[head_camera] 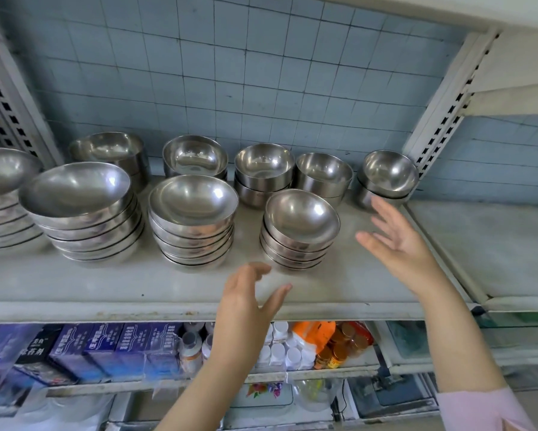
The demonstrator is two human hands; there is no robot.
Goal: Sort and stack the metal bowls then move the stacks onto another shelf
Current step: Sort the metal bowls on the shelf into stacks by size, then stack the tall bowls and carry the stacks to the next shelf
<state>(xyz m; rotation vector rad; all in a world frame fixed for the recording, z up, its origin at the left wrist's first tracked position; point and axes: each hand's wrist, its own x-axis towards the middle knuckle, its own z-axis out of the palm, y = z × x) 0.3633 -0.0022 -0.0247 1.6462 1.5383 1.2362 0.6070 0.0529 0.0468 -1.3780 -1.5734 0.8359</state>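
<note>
Sorting looks mostly done imo, metal bowls (193,219) stacked across the shelf (106,287), left edge to back right corner (none moved yet afaict), left hand (246,297) + right hand (398,241) both loose-fingered, empty.

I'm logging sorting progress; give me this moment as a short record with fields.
left hand: open, empty, above shelf front edge
right hand: open, empty, near rightmost back stack
nearest stack: between both hands, untouched
shelf: bowl stacks in two rows
lower shelf: blue boxes, white bottles
</note>
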